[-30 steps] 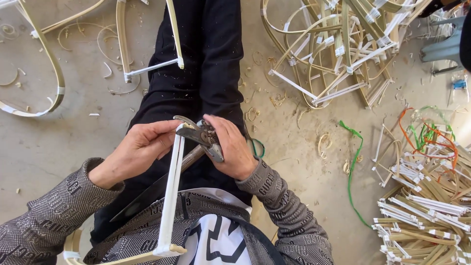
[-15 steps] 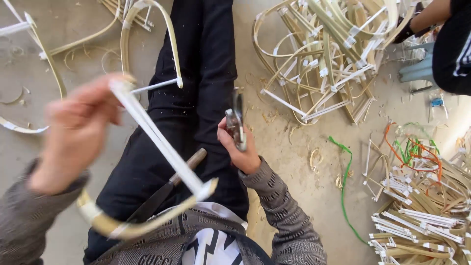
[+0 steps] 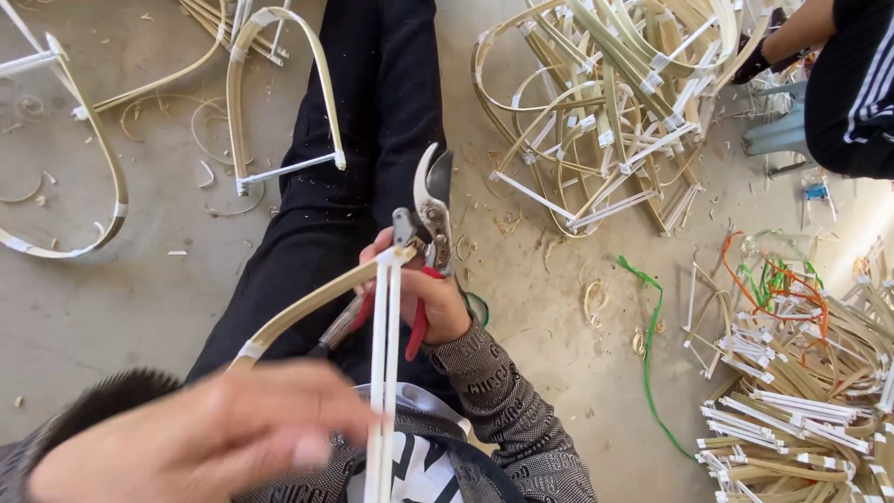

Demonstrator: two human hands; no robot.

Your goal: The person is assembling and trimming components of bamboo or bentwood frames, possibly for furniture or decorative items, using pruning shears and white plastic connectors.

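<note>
My right hand [image 3: 424, 298] grips red-handled pruning shears [image 3: 430, 214] with the blades pointing up and apart. My left hand [image 3: 205, 442], blurred and close to the camera, holds a bent bamboo frame [image 3: 317, 298] with a white straight bar [image 3: 384, 363]. The frame's upper corner sits against the shears near my right fingers. My black-trousered legs [image 3: 363, 121] stretch out on the floor beneath.
A big pile of bent bamboo frames [image 3: 605, 112] lies ahead right. More strips and white bars [image 3: 810, 391] are stacked at the right, with green and orange cord [image 3: 764, 275]. Loose frames [image 3: 279, 102] lie left. Another person [image 3: 847, 84] sits at top right.
My left hand swung the frame out to the left, then brought it back so its corner meets the shears. My right hand lifted the shears upright.
</note>
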